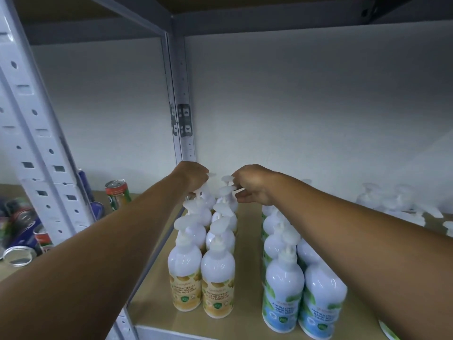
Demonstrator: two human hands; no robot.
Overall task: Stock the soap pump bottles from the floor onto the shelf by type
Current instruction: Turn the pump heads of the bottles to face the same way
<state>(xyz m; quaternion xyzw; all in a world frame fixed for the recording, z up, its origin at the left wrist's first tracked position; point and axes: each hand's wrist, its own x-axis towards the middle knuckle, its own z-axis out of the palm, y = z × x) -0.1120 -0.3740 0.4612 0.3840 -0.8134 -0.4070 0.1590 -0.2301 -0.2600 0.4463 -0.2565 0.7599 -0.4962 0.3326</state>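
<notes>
Two rows of upright white yellow-labelled pump bottles (218, 273) stand mid-frame on the brown shelf (247, 266); the left hand (193, 177) and right hand (252, 185) each pinch the rearmost pump head of the row directly beneath.

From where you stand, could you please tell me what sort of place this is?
Probably a stockroom or shop back room: slotted metal shelving, neat rows of yellow-label bottles and blue-label bottles of hand wash, and drink cans on the neighbouring shelf.
</notes>
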